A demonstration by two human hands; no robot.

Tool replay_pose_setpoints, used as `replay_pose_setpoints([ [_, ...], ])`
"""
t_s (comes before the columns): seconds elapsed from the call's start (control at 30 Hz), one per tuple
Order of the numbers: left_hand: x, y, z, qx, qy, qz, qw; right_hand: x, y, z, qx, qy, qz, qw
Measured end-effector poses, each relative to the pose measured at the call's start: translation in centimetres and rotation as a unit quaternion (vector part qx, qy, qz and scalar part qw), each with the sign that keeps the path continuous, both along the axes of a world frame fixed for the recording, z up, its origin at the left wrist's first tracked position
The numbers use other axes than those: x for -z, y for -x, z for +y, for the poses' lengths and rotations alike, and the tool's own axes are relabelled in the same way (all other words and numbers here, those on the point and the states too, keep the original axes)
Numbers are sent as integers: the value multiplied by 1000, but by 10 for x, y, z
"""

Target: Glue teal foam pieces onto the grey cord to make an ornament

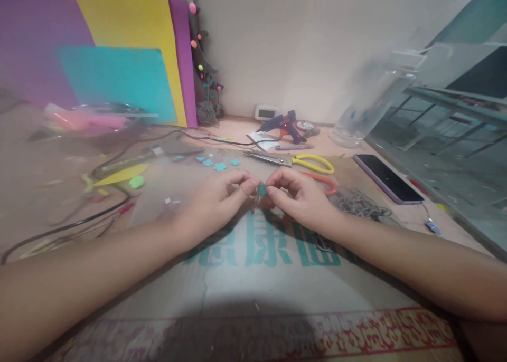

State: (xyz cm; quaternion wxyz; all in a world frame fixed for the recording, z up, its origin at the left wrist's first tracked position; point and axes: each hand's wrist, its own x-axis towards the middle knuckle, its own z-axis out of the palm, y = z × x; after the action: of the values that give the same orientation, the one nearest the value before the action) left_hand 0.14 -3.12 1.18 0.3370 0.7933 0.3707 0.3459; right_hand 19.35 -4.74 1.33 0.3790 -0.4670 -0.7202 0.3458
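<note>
My left hand (216,201) and my right hand (303,196) meet at the middle of the table, fingers pinched together on a small teal foam piece (262,190) held between the fingertips. A thin dark stem hangs below the piece, partly hidden. Both hands hover just above a flattened cardboard sheet (253,277) with teal printed characters. Several small teal foam flowers (219,166) lie on the cardboard just beyond my left hand.
Yellow-handled scissors (301,161) and orange-handled ones (327,181) lie beyond my right hand. A blue glue gun (285,124) stands at the back. A phone (387,178) rests at right by a glass tank (443,156). Coloured foam sheets (119,77) lean at back left; black cables (99,203) cross the left.
</note>
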Motion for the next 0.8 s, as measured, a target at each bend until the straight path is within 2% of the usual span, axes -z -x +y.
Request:
replay_pose_setpoints([
  [0.3,-1,-1,0,-9,-10,17,1000,0,-1,-2,-17,-48,-45,998],
  [0.5,5,0,3,5,47,-24,999,-1,1,-3,5,-6,7,1000],
  [0.8,-2,-3,-1,13,41,-26,999,-2,1,-2,-1,17,28,999],
])
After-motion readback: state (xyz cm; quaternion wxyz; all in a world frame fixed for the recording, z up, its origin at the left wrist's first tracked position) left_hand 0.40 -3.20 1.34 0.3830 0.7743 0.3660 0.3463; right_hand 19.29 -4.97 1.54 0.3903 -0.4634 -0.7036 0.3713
